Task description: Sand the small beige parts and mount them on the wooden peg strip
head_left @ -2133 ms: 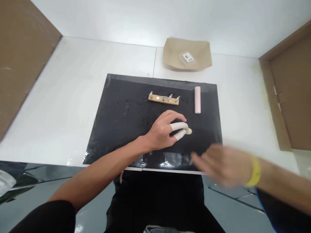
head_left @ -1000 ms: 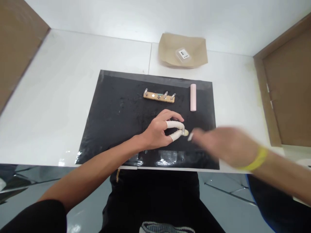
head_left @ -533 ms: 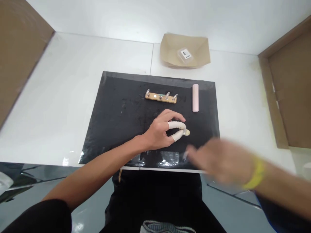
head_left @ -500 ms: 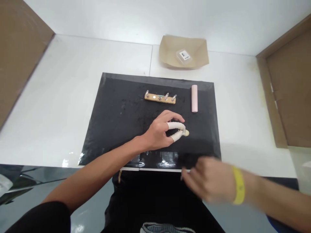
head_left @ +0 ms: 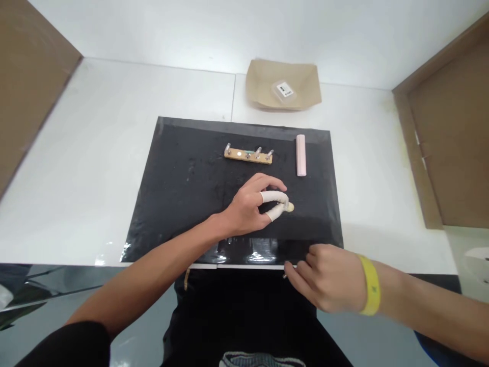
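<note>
My left hand (head_left: 250, 204) reaches over the black mat (head_left: 179, 193), with white finger cots on its thumb and index finger. Those two fingertips pinch a small clear piece with a rounded, pale yellow base (head_left: 291, 207); the fingers partly cover it. Low at the mat's front edge, my right hand (head_left: 324, 278) is closed, a yellow band round its wrist. A tiny tip pokes out by its fingers, too small to name. Beyond the left hand lies a narrow tan strip (head_left: 252, 157) bearing several upright clear, nail-shaped pieces.
A pale pink rod (head_left: 301, 155) lies at the mat's right side. Behind the mat, a brown paper tray (head_left: 305, 84) holds a clear small box with a label (head_left: 284, 90). Brown panels border the white table (head_left: 107, 127) left and right.
My right hand, blurred before, is now sharper and almost in the same place. The left hand keeps its pinch. The whole view has shifted slightly.
</note>
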`<action>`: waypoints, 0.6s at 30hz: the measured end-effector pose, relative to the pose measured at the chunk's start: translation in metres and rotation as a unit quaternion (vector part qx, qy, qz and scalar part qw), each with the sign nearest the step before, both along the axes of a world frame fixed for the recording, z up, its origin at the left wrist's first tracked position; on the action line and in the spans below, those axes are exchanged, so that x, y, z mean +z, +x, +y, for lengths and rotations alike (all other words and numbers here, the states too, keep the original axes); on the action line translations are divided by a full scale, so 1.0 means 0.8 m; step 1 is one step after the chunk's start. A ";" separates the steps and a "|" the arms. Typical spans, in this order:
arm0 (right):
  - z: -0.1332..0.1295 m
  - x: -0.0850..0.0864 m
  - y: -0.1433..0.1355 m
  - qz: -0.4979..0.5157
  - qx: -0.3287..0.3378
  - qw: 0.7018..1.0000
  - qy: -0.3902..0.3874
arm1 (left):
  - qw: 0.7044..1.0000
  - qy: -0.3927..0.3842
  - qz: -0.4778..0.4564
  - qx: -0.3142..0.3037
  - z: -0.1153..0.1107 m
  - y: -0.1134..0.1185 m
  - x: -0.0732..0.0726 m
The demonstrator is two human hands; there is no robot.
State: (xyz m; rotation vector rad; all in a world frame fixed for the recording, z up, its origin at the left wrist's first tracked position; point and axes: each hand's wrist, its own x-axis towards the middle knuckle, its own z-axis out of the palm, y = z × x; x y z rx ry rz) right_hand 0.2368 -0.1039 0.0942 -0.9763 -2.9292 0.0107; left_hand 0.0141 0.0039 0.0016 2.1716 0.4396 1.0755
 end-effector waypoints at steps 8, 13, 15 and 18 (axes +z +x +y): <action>-0.049 -0.035 -0.051 -0.001 0.009 1.000 -0.013 | 1.000 0.001 -0.004 0.001 0.001 0.000 -0.002; -0.044 -0.035 -0.047 -0.001 0.003 1.000 -0.009 | 1.000 0.004 -0.002 -0.013 0.000 0.000 -0.002; -0.038 -0.033 -0.043 -0.001 0.000 1.000 -0.006 | 1.000 0.005 -0.007 -0.005 0.000 0.000 -0.002; -0.021 -0.024 -0.021 -0.001 -0.004 1.000 -0.002 | 1.000 0.012 -0.006 -0.016 -0.001 0.001 -0.002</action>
